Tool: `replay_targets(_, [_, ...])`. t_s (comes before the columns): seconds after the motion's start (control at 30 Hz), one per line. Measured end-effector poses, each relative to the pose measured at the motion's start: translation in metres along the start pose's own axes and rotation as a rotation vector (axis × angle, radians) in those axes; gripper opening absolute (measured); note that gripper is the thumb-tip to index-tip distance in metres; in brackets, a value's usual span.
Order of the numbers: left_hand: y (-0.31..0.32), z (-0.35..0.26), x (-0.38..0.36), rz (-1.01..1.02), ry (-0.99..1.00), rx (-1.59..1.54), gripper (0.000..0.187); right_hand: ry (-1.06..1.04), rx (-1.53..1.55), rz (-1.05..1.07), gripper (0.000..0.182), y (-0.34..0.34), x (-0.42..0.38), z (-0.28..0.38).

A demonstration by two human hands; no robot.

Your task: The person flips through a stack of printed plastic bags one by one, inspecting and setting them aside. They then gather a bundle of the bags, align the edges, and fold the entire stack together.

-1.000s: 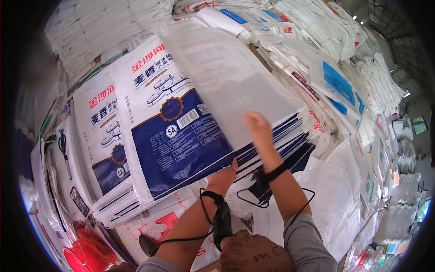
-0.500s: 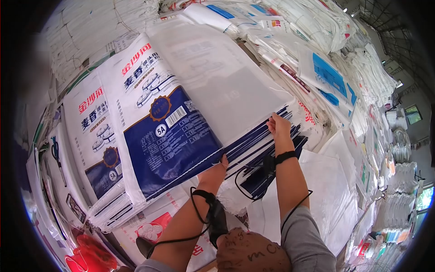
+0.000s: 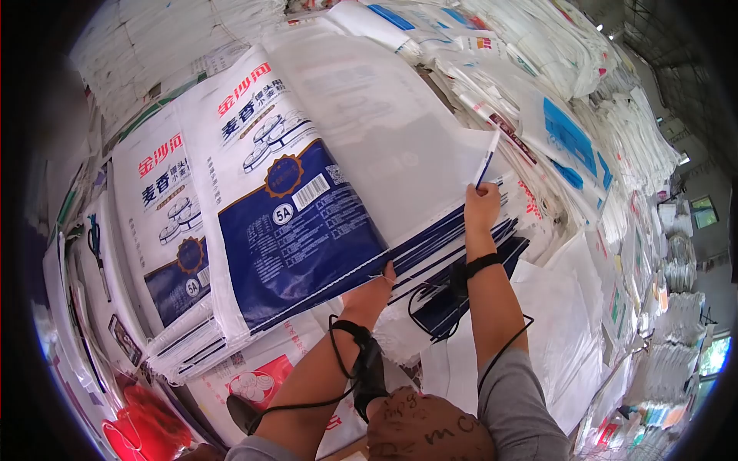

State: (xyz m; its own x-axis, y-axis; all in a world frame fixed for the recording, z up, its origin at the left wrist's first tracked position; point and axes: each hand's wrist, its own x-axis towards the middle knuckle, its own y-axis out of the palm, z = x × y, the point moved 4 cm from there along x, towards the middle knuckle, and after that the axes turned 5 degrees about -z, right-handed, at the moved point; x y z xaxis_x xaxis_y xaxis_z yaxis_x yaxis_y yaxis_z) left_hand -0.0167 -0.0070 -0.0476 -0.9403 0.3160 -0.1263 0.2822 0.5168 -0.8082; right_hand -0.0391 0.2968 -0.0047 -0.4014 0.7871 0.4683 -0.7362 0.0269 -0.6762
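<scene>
A stack of printed woven flour sacks lies in front of me. The top flour sack (image 3: 300, 207), white above and dark blue below with red and blue lettering, is folded over to the left. At its stitched bottom edge my left hand (image 3: 370, 296) is closed, thumb on top and the other fingers hidden underneath. My right hand (image 3: 482, 206) pinches the corner of a plain white sack layer (image 3: 400, 146), whose edge stands up with a blue strip showing. Fanned blue-and-white sack edges (image 3: 438, 246) lie between the hands.
More sacks (image 3: 165, 223) lie at left, with scissors (image 3: 95, 240) and a phone-like object (image 3: 125, 338) beside them. A red plastic bag (image 3: 146, 430) sits at lower left. Piled white sacks (image 3: 569, 138) rise at right. Black cables (image 3: 307, 406) hang along my arms.
My right hand has risen slightly, lifting the corner of a sack layer so that its edge now stands up. My left hand keeps its hold on the folded sack edge. The view has shifted slightly.
</scene>
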Motion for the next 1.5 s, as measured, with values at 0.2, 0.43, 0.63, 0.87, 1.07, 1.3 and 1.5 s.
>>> replay_targets(0.2, [-0.001, 0.002, 0.000, -0.046, -0.040, -0.117, 0.046, 0.538, 0.469, 0.299, 0.052, 0.020, -0.010, 0.017])
replay_targets(0.43, [-0.004, 0.002, -0.001, -0.122, 0.017, -0.171, 0.042, 0.386, 0.977, 0.276, 0.045, 0.002, -0.027, 0.049])
replay_targets(0.63, [-0.001, 0.005, 0.000, -0.055, -0.023, -0.227, 0.043, 0.517, 1.094, 0.253, 0.045, -0.010, -0.033, 0.045])
replay_targets(0.87, [0.008, 0.007, 0.000, -0.078, 0.010, -0.123, 0.046, 0.567, 0.968, 0.230, 0.040, -0.008, -0.035, 0.037])
replay_targets(1.07, [0.026, 0.016, -0.001, -0.073, 0.125, -0.060, 0.046, 0.605, 0.623, 0.607, 0.040, 0.011, -0.071, 0.033])
replay_targets(1.3, [-0.001, 0.004, -0.006, 0.053, 0.053, -0.080, 0.054, 0.461, 0.477, 0.506, 0.042, -0.007, -0.072, 0.023])
replay_targets(1.5, [0.022, 0.018, -0.002, -0.233, 0.134, -0.020, 0.047, 0.341, 0.457, 0.444, 0.048, -0.136, -0.077, -0.073])
